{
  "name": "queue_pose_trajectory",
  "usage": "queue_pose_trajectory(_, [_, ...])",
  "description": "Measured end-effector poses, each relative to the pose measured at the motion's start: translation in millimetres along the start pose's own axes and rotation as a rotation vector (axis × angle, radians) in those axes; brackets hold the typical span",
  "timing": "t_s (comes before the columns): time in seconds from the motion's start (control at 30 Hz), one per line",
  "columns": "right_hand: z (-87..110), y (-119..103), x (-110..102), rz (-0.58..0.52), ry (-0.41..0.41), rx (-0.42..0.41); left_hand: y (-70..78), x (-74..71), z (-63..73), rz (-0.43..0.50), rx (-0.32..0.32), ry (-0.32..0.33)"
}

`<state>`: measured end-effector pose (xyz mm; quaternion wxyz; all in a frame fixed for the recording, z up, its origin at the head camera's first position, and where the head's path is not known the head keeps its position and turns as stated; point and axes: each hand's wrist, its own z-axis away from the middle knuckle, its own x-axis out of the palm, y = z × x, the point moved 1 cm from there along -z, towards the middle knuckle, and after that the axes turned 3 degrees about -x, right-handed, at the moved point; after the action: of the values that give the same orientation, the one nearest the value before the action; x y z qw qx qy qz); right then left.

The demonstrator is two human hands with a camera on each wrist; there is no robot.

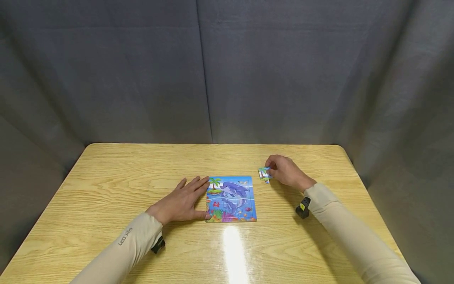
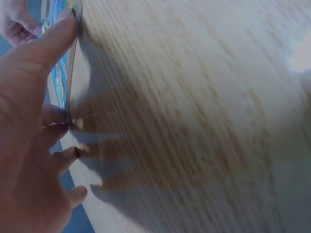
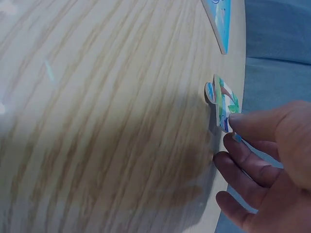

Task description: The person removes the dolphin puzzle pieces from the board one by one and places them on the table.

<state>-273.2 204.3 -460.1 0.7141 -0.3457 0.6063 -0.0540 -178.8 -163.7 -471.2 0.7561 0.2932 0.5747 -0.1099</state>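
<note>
Dark grey fabric curtain [image 1: 142, 79] surrounds the workspace, with one vertical seam at 12 o'clock. Before it stands one pale yellow wood-grain table [image 1: 124, 169] with rounded far corners. Two beige long sleeves [image 1: 354, 232] reach over it from about 7 and 5 o'clock; dark lettering marks the one on the left arm.

Two bare hands are at work. With the board as clock centre, the left hand [image 1: 182, 203] lies at 9 o'clock, fingers straight and spread, thumb and index finger touching the board's edge without grasping it. The right hand [image 1: 288, 172], between 2 and 3 o'clock, pinches one thing between thumb and fingers.

One square, flat puzzle board [image 1: 234, 189], printed with a purple dolphin, one palm tree and blue sea, lies on the table. Two small black wrist devices [image 1: 302, 208] show, one beneath each wrist. Smallest is one palm-tree-printed puzzle piece [image 1: 263, 173], in the right hand's pinch at 2 o'clock from the board, just beside it and apart.
</note>
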Motion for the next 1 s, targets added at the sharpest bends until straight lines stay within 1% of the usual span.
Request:
queue_pose_trajectory(0.13, [0.2,-0.9,0.7,0.043,0.001,0.004,0.1,0.4,0.1,0.001,0.001,0.003])
queue_pose_trajectory(0.3, [0.0,-1.4,2.2,0.105,0.018,-0.025,-0.2,0.5,0.5,-0.005,0.000,0.004])
queue_pose_trajectory(0.53, [0.2,-0.6,5.1,0.142,0.041,-0.044,-0.8,0.6,0.6,-0.003,-0.010,-0.003])
queue_pose_trajectory(0.8, [1.0,1.1,5.7,0.178,0.037,-0.057,-0.9,0.1,0.5,-0.008,-0.010,-0.007])
queue_pose_trajectory(1.0, [1.6,-2.0,4.1,0.208,0.032,-0.077,0.2,-0.8,0.1,-0.006,-0.013,-0.015])
